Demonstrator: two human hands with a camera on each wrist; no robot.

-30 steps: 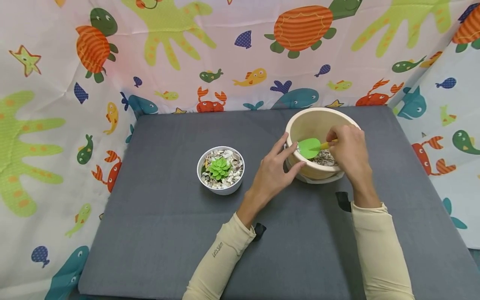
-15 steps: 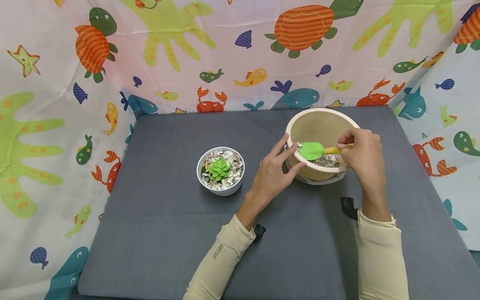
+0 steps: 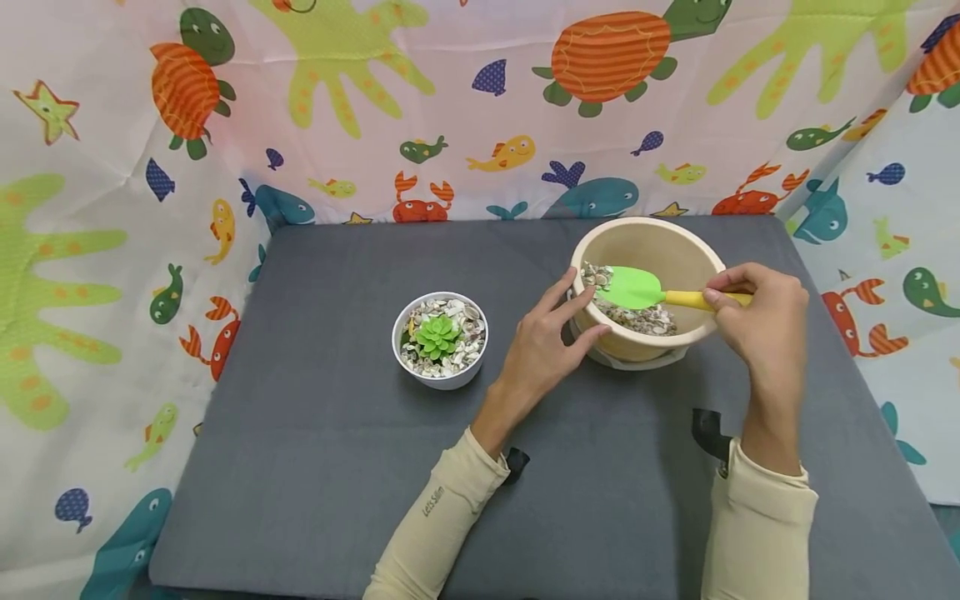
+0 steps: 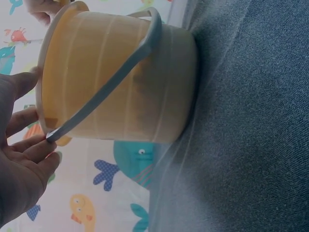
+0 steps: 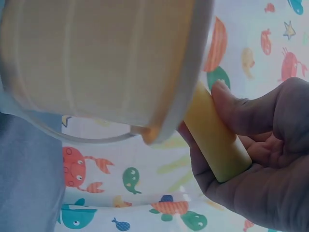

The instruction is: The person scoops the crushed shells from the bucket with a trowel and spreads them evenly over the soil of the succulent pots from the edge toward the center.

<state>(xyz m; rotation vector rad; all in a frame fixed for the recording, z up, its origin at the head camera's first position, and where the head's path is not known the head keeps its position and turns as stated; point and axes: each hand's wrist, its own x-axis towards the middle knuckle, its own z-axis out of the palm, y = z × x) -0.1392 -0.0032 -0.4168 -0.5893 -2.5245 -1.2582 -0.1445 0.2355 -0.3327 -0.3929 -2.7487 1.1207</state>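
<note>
A cream bucket with a grey handle stands on the right part of the table, small pale shells or stones at its bottom. My left hand rests on its near left rim with spread, nearly straight fingers. Over the bucket's mouth, my right hand grips the yellow handle of a small toy shovel. The green blade points left inside the rim, with more stones at its tip. In the right wrist view the yellow handle lies between thumb and fingers.
Left of the bucket stands a white pot with a green succulent among pale stones. The grey table is bordered by a curtain printed with sea animals at the back and sides.
My right hand has moved right and towards me, drawing the shovel back and up so its blade shows more fully with stones at its tip. The left hand has stayed on the rim.
</note>
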